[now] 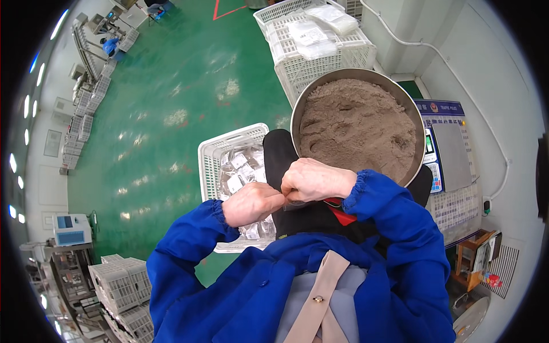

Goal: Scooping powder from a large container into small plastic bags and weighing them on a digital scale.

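My left hand (253,203) and my right hand (317,179) meet over my lap, fingertips pinched close together. Between and below them shows a bit of a small clear plastic bag (295,206); most of it is hidden by the fingers. Just beyond my right hand is a round metal basin (296,124), filled with brownish-grey powder (358,124) whose surface is dented. To the left of my leg, a white plastic crate (208,171) holds many small clear packets (242,169) with white labels.
A digital scale (434,171) with a grey platform (451,156) stands right of the basin. Stacked white crates (309,68) beyond it carry plastic bags (311,34). More crates (120,283) stand lower left. A person in blue (110,46) sits far off by machinery (83,47).
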A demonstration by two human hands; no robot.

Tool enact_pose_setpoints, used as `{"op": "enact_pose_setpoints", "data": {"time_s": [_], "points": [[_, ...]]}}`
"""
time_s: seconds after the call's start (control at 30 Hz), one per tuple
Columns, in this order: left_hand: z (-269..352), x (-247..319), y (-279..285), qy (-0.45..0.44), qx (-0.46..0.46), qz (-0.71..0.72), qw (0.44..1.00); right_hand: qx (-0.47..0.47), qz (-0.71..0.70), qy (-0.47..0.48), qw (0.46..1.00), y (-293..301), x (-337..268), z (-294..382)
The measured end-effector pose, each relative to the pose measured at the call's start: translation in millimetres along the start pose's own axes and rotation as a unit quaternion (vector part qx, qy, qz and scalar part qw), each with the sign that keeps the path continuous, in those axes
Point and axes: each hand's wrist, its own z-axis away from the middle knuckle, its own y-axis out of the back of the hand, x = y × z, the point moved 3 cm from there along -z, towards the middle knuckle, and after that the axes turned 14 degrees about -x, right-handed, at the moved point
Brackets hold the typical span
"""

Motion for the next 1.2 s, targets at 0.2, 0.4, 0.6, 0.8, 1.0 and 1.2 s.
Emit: {"op": "enact_pose_setpoints", "data": {"time_s": [0.2, 0.4, 0.6, 0.8, 1.0, 1.2], "points": [[-6.5, -0.2, 0.1, 0.010, -0.023, 0.003, 1.000, 0.019, -0.032, -0.026, 0.999, -6.6, 9.8, 11.5], [-13.0, -3.4, 2.9, 0.022, -0.044, 0.005, 0.999, 0.027, 0.034, -0.137, 0.990, 1.2, 21.6, 33.3], [-16.2, -5.0, 7.4, 0.053, -0.088, 0.000, 0.995, -0.007, 0.068, -0.216, 0.974, 9.6, 15.5, 58.3], [-10.2, -9.1, 10.0, 0.044, -0.064, 0.018, 0.997, 0.174, 0.247, -0.300, 0.905, 34.5, 21.5, 105.5], [-10.7, -4.4, 8.8, 0.018, -0.032, -0.017, 0.999, 0.181, 0.088, -0.042, 0.979, 24.2, 2.7, 54.2], [-9.5, 3.5, 7.6, -0.002, -0.032, -0.075, 0.997, 0.045, 0.001, -0.019, 0.999, -6.1, 4.7, 4.4]]}}
